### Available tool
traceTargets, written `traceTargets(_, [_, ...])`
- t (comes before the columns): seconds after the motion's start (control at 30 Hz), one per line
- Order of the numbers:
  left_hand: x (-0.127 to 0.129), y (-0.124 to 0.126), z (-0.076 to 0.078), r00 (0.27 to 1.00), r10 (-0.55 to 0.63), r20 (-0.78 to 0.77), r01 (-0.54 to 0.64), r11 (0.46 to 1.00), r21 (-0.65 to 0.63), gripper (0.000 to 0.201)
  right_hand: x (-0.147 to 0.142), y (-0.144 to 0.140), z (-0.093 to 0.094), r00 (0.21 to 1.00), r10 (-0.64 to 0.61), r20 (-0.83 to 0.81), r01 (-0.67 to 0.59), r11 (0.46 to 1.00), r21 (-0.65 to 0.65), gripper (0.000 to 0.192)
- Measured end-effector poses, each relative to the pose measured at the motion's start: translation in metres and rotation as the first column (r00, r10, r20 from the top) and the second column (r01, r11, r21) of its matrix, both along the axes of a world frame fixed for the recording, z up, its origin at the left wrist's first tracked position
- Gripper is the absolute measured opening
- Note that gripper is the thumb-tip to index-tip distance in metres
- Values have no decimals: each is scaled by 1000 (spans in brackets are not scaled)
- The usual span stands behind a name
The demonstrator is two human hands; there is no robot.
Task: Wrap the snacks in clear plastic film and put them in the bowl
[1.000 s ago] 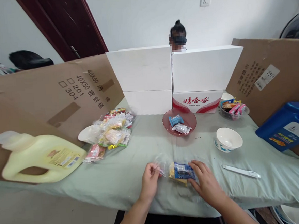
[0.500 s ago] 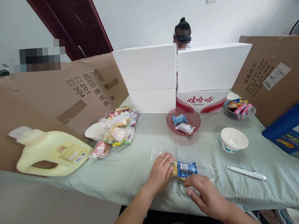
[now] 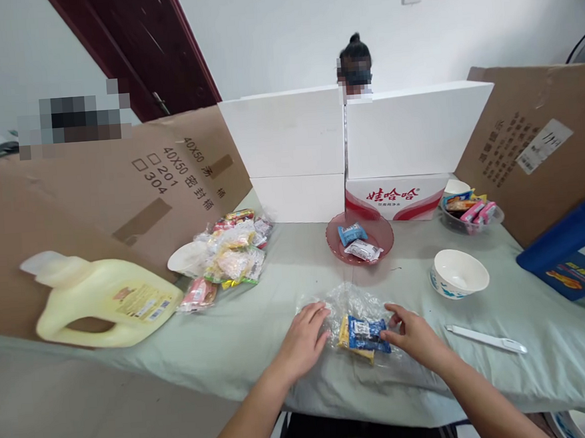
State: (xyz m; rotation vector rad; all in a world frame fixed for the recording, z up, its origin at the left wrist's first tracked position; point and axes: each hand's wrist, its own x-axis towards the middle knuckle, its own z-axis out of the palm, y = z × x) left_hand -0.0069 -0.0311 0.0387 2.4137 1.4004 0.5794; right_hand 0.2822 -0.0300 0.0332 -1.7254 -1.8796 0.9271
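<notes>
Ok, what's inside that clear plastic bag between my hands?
The clear plastic bag holds a blue snack packet lying on a yellow one. Whatever lies beneath them is covered.

Open cloth left and right of the plastic bag (image 3: 359,308). Beyond it: red dish (image 3: 359,237); right: white bowl (image 3: 458,273), white tool (image 3: 486,339); left: snack pile (image 3: 225,260), yellow jug (image 3: 102,302).

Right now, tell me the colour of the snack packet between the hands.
Blue wrapper over yellow snack packet, inside clear plastic; head view.

Cloth-covered table (image 3: 279,313) with bowls (image 3: 459,273), snacks (image 3: 230,257), jugs (image 3: 103,305).
</notes>
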Motion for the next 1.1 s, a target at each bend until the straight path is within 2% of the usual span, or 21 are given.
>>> traceTargets(0.07, [4,11,-9,997,24,-74,-23,1000,13,54,-3,6,4,999,53,-1,-53,998,-28,27])
traceTargets(0.13, [8,20,-14,992,38,-120,-35,999,28,60,-1,11,11,999,36,6,-36,999,20,17])
traceTargets(0.17, [10,23,-15,991,48,-127,-42,998,44,56,0,13,15,1000,10,8,-10,996,84,18])
traceTargets(0.23, [14,26,-11,991,68,-113,-59,995,84,37,5,13,27,1000,-6,4,5,964,264,21])
traceTargets(0.27, [16,25,-7,993,72,-96,-62,993,101,26,7,10,35,1000,22,10,-24,932,362,21])
traceTargets(0.33, [15,18,4,998,46,-50,-40,992,119,21,11,-2,52,986,153,60,-163,864,477,17])
traceTargets(0.4, [9,5,18,998,-50,-27,52,995,88,22,14,-21,68,931,340,132,-362,820,443,16])
traceTargets(0.47, [-1,-13,33,978,-206,-40,205,978,-34,18,19,-44,80,840,515,170,-543,787,294,16])
traceTargets(0.5, [-7,-21,40,960,-277,-47,270,955,-122,16,23,-55,84,800,576,166,-600,773,208,17])
traceTargets(0.57, [-14,-33,53,944,-326,-49,304,919,-253,18,30,-70,86,774,621,120,-631,772,74,18])
traceTargets(0.6, [-14,-36,59,951,-305,-46,282,919,-276,18,32,-73,84,790,607,87,-611,791,35,19])
traceTargets(0.67, [-4,-33,68,973,-229,-22,217,945,-243,9,34,-68,74,853,521,24,-521,853,14,16])
traceTargets(0.73, [19,-23,70,981,-193,37,196,967,-165,12,27,-50,56,937,347,-24,-346,937,46,22])
traceTargets(0.8, [48,-10,60,973,-212,90,220,971,-91,25,15,-27,33,989,107,-100,-99,991,85,30])
traceTargets(0.87, [75,3,40,970,-230,74,234,971,-47,44,1,-8,7,969,-103,-225,125,988,86,33])
traceTargets(0.9, [85,9,28,974,-223,49,225,974,-37,51,-4,-2,-5,953,-160,-259,191,976,100,33])
traceTargets(1.0, [93,15,0,981,-195,12,195,980,-31,51,-11,3,-32,933,-218,-287,272,948,163,33])
traceTargets(1.1, [79,9,-3,979,-194,64,196,980,-21,50,-9,-4,-41,933,-233,-274,299,925,234,32])
